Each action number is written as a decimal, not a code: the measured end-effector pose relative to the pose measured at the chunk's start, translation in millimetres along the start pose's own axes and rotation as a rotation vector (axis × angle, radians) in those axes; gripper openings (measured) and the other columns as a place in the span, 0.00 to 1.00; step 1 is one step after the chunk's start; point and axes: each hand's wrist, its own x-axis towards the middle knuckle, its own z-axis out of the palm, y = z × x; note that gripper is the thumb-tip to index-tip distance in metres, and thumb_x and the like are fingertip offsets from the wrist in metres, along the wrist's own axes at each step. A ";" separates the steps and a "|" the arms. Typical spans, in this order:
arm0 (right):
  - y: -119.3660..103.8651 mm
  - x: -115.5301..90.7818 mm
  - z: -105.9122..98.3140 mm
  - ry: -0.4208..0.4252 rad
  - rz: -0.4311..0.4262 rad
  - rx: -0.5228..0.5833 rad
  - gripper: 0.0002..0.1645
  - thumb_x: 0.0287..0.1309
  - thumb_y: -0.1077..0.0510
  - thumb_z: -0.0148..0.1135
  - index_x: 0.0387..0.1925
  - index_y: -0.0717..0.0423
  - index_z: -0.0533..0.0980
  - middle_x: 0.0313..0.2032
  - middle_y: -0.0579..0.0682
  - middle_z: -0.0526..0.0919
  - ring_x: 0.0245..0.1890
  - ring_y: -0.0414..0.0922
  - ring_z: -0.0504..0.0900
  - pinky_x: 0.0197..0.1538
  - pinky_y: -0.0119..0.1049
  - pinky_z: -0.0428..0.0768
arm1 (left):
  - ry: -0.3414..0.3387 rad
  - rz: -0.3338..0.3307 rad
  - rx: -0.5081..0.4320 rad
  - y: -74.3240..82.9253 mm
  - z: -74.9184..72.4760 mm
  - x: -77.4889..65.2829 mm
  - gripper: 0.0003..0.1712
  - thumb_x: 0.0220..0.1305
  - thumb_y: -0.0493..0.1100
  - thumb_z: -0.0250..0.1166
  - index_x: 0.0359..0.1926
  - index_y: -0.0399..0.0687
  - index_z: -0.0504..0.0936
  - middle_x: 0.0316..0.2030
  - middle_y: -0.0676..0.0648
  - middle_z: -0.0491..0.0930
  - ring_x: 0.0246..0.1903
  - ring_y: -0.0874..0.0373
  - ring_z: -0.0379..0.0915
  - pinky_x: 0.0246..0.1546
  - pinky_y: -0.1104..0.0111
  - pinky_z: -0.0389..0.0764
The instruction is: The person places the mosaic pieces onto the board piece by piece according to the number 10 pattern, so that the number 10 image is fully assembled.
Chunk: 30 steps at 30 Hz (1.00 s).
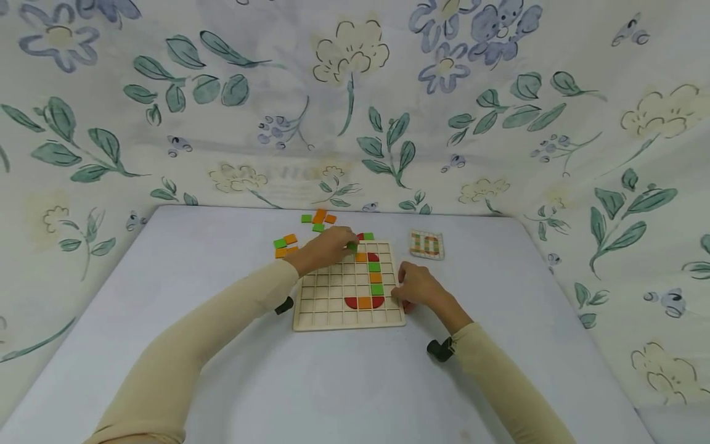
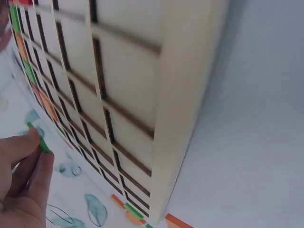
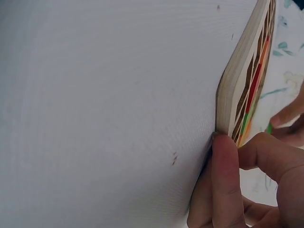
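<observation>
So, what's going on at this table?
A person works with a wooden grid board. Their left hand pinches a green tile above it; the right hand holds its right edge. Red, orange and green tiles sit on it; loose tiles lie near its far left corner, a pattern card to its right.

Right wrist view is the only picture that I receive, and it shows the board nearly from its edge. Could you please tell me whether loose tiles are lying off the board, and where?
Observer: Yes, the head view shows loose green and orange tiles near the far left side of the board.
Operator: Thank you. Is something lying to the right of the board?
Observer: A small patterned card lies there, farther from the person than the right hand.
Operator: The left hand is cut by the border of my picture. How does it hold the green piece?
Observer: The left wrist view shows its thumb and a finger pinching it.
</observation>
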 end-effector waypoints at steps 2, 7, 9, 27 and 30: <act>-0.2 -0.2 0.1 0.000 0.000 -0.006 0.18 0.56 0.57 0.68 0.42 0.60 0.70 0.22 0.53 0.81 0.17 0.45 0.82 0.22 0.33 0.78 | -0.026 0.011 0.012 7.8 2.2 -7.8 0.13 0.62 0.32 0.66 0.48 0.34 0.83 0.43 0.43 0.82 0.45 0.51 0.77 0.50 0.62 0.78; -1.2 -0.1 0.3 -0.004 0.006 -0.011 0.18 0.56 0.57 0.68 0.42 0.60 0.70 0.23 0.53 0.81 0.18 0.45 0.82 0.22 0.34 0.78 | -0.068 0.023 0.007 23.4 9.4 -28.8 0.13 0.61 0.34 0.68 0.47 0.38 0.84 0.43 0.46 0.83 0.44 0.55 0.78 0.50 0.64 0.78; -1.6 -0.1 0.5 -0.005 0.013 -0.007 0.19 0.56 0.57 0.68 0.42 0.60 0.70 0.23 0.54 0.80 0.18 0.45 0.82 0.22 0.34 0.78 | -0.080 0.038 -0.004 27.7 12.6 -36.4 0.13 0.61 0.35 0.69 0.47 0.38 0.85 0.42 0.47 0.83 0.43 0.56 0.78 0.48 0.65 0.79; -1.4 -2.1 0.2 -0.004 -0.009 0.034 0.17 0.56 0.58 0.69 0.39 0.60 0.69 0.22 0.54 0.81 0.16 0.45 0.82 0.21 0.34 0.79 | -0.043 0.163 -0.007 34.2 26.0 -57.0 0.02 0.58 0.37 0.71 0.33 0.46 0.90 0.32 0.53 0.79 0.34 0.63 0.74 0.38 0.72 0.78; -1.2 -2.2 0.0 -0.007 -0.008 0.036 0.17 0.56 0.58 0.69 0.39 0.60 0.69 0.23 0.54 0.81 0.16 0.46 0.82 0.22 0.35 0.80 | -0.051 0.179 0.019 34.7 25.9 -57.4 0.03 0.60 0.37 0.70 0.32 0.48 0.90 0.31 0.55 0.78 0.34 0.64 0.72 0.39 0.72 0.77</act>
